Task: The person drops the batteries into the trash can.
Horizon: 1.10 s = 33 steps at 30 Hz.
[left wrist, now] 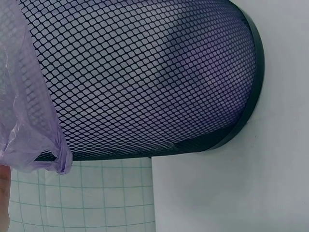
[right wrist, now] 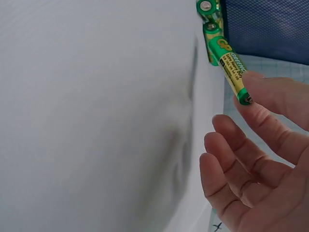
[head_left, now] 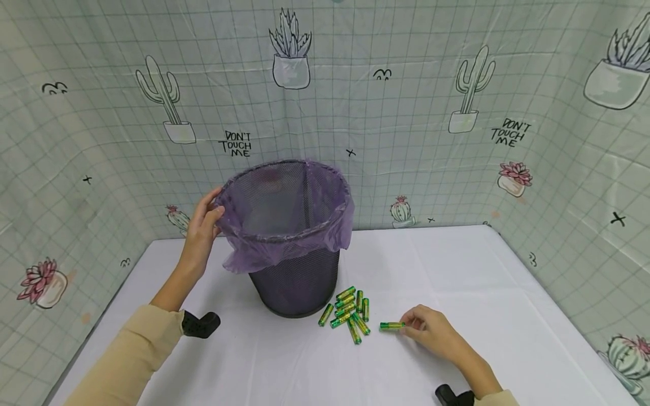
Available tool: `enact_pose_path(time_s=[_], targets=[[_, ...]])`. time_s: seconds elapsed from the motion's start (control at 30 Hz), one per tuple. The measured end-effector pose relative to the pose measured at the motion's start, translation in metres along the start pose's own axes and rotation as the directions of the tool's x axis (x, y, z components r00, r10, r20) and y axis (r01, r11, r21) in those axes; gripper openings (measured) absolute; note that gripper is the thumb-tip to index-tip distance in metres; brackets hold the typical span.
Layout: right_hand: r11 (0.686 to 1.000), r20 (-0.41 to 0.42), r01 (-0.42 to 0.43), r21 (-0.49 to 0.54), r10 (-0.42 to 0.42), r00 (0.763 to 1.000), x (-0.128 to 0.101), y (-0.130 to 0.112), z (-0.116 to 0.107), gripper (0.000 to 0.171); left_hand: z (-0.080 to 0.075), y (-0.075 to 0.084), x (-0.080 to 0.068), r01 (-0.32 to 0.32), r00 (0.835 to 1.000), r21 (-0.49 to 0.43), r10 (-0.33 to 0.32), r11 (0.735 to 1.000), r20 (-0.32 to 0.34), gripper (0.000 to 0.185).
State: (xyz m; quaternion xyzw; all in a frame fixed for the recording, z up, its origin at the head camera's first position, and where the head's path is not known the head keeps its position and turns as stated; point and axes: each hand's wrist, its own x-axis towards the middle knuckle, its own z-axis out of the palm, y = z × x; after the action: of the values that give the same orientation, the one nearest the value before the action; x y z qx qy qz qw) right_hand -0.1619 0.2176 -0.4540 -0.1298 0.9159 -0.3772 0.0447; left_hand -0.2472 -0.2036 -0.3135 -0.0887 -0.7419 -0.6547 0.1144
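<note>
A black mesh bin (head_left: 297,276) lined with a purple bag (head_left: 284,225) stands on the white table (head_left: 457,270). My left hand (head_left: 205,221) grips the bag-covered rim on the bin's left side. The left wrist view shows only the mesh wall (left wrist: 145,77), a fold of the bag (left wrist: 24,111) and a sliver of skin. Several green and yellow batteries (head_left: 350,313) lie in a heap at the bin's right foot. My right hand (head_left: 417,327) pinches the end of one separate battery (head_left: 391,325), which lies on the table right of the heap. Seen close, that battery (right wrist: 229,63) sits between my fingertips (right wrist: 265,92).
Cactus-print sheets wall the table at the back and both sides. Bare white tabletop (right wrist: 96,121) stretches in front of and to the right of the bin. Black wrist mounts (head_left: 200,324) show on both forearms.
</note>
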Motion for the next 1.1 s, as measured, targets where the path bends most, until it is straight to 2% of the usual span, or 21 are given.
enact_pose_path(time_s=[0.2, 0.53, 0.8, 1.1], targets=[[1.0, -0.04, 0.008, -0.011, -0.009, 0.999, 0.003, -0.009, -0.005, 0.013, 0.0, 0.0, 0.0, 0.003, 1.0, 0.004, -0.003, 1.0, -0.001, 0.05], [0.996, -0.114, 0.063, -0.064, -0.07, 0.991, 0.006, -0.026, -0.015, 0.009, 0.0, 0.001, -0.001, -0.008, 1.0, 0.002, 0.008, 1.0, 0.008, 0.05], [0.993, -0.136, 0.086, -0.076, -0.095, 0.986, 0.005, -0.043, -0.026, 0.01, 0.0, 0.001, 0.0, -0.012, 1.0, 0.003, 0.012, 1.0, 0.006, 0.05], [0.982, -0.174, 0.16, -0.101, -0.176, 0.969, 0.006, -0.056, -0.033, 0.009, 0.0, 0.0, 0.0, -0.013, 1.0, 0.004, 0.013, 1.0, 0.004, 0.05]])
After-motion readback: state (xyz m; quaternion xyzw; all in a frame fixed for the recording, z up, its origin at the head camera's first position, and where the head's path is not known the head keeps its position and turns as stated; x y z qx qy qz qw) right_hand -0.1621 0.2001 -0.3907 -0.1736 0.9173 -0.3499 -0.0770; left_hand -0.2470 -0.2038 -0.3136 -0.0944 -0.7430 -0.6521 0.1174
